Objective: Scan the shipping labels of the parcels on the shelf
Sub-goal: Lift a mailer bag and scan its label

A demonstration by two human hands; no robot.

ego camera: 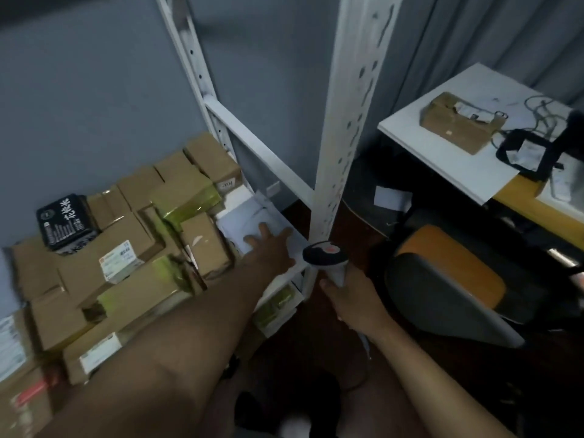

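The right hand [346, 290] is gripping a black-headed, white-handled barcode scanner [327, 259], fingers curled round its handle. Just left, the left hand [271, 245] is pressing straight fingers on a white padded parcel [245, 221] lying on the white metal shelf [292, 237], right of stacked brown cardboard boxes [126, 248].
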